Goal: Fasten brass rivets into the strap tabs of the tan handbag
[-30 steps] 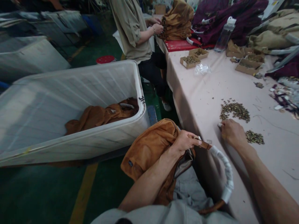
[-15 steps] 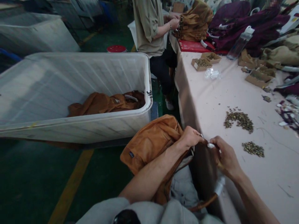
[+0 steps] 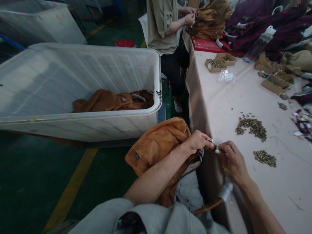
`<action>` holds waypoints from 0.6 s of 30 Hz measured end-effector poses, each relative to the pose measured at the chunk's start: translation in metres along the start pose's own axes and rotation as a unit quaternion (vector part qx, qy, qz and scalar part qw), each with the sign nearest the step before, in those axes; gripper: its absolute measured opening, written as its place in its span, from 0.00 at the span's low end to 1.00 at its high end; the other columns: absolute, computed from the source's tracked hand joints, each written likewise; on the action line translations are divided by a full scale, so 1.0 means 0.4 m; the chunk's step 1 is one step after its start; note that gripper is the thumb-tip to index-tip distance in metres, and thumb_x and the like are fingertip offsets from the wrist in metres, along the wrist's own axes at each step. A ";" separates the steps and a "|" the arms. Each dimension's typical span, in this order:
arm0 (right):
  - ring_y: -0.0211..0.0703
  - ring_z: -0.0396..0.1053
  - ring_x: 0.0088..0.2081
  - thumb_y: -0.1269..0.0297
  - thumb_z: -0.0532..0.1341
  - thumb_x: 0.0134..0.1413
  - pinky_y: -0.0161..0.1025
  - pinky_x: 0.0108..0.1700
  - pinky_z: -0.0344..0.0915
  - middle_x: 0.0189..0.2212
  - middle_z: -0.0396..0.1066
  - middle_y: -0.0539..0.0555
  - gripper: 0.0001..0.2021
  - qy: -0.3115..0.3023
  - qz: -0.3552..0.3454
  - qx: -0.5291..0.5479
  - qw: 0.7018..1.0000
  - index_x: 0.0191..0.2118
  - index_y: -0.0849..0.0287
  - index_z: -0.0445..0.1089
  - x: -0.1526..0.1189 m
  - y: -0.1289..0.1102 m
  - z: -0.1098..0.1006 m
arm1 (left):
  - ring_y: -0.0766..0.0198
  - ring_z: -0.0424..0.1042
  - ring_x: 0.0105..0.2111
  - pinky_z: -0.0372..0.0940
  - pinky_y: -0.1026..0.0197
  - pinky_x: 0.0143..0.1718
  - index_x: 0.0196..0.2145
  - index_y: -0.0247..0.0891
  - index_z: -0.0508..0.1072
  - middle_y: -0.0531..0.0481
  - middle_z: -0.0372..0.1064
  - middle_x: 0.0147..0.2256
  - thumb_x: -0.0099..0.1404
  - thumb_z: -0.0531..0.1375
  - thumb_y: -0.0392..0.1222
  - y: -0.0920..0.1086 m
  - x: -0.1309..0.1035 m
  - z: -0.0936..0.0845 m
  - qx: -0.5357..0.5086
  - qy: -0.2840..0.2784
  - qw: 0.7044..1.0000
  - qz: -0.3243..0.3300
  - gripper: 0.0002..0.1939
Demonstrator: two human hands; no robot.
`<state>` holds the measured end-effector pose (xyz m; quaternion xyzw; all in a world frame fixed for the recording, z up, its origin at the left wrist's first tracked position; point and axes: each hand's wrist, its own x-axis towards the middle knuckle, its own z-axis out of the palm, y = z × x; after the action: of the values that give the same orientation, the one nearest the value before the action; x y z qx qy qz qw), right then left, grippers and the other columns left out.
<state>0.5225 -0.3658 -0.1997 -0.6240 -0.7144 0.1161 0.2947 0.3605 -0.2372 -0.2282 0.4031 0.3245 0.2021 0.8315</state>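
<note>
A brown bag [image 3: 158,146] lies across my lap, tilted, with a small dark label on its side. My left hand [image 3: 198,141] reaches over it and pinches a narrow brown strap end [image 3: 210,147] beside the table's edge. Right against it, my right hand [image 3: 232,161] is closed, with a small white piece at its fingertips; what else it grips is hidden. Below my right wrist hangs a brown handle [image 3: 212,207] with a clear wrapping on its end. Two heaps of small brass-coloured metal parts, a larger heap [image 3: 252,127] and a smaller heap [image 3: 265,158], lie right of my hands.
A large white bin [image 3: 122,125] with brown bags [image 3: 104,100] inside stands to the left. On the table [image 3: 219,107] are small cardboard boxes [image 3: 215,65], a clear bottle [image 3: 259,44] and purple bags [image 3: 253,26]. A co-worker [image 3: 163,29] handles another brown bag [image 3: 212,19] beyond.
The view has shifted slightly. My hands stay together at the strap end, and my right fingers have closed in nearer to my left ones.
</note>
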 end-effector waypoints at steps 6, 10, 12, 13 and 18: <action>0.46 0.67 0.39 0.71 0.54 0.68 0.43 0.38 0.66 0.40 0.64 0.55 0.07 -0.017 -0.020 0.071 0.997 0.46 0.54 0.66 0.005 -0.017 -0.020 | 0.61 0.76 0.27 0.72 0.57 0.36 0.29 0.27 0.81 0.44 0.78 0.26 0.33 0.79 0.38 -0.008 -0.007 -0.007 -0.035 -0.008 0.999 -0.004 0.23; 0.44 0.67 0.39 0.72 0.57 0.67 0.41 0.36 0.66 0.40 0.64 0.55 0.08 0.000 -0.033 0.102 0.994 0.47 0.55 0.68 0.000 -0.012 -0.019 | 0.62 0.75 0.27 0.71 0.59 0.36 0.30 0.28 0.81 0.44 0.78 0.27 0.34 0.78 0.39 -0.009 -0.017 -0.004 -0.037 0.001 0.999 0.002 0.23; 0.45 0.68 0.41 0.72 0.58 0.66 0.41 0.39 0.67 0.41 0.64 0.55 0.09 0.013 -0.034 0.122 0.992 0.49 0.55 0.69 -0.003 -0.004 -0.016 | 0.62 0.76 0.27 0.71 0.58 0.36 0.30 0.28 0.81 0.44 0.78 0.27 0.34 0.79 0.39 -0.007 -0.023 -0.001 -0.037 0.002 0.999 0.004 0.23; 0.45 0.69 0.41 0.73 0.58 0.66 0.42 0.40 0.67 0.42 0.65 0.55 0.10 0.018 -0.036 0.133 0.990 0.50 0.54 0.70 -0.004 0.000 -0.014 | 0.62 0.76 0.27 0.71 0.58 0.36 0.30 0.28 0.81 0.44 0.78 0.27 0.34 0.79 0.40 -0.006 -0.025 0.001 -0.036 0.003 0.999 0.005 0.23; 0.45 0.72 0.43 0.72 0.59 0.66 0.43 0.43 0.69 0.43 0.70 0.55 0.09 0.013 -0.038 0.169 0.985 0.48 0.53 0.72 -0.003 0.017 -0.008 | 0.61 0.75 0.26 0.71 0.58 0.35 0.29 0.28 0.81 0.44 0.77 0.26 0.34 0.79 0.41 -0.003 -0.033 0.010 -0.022 0.012 1.000 0.015 0.23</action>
<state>0.5299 -0.3665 -0.2012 -0.5388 -0.7040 0.2152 0.4095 0.3541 -0.2481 -0.2222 0.3870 0.3241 0.2264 0.8330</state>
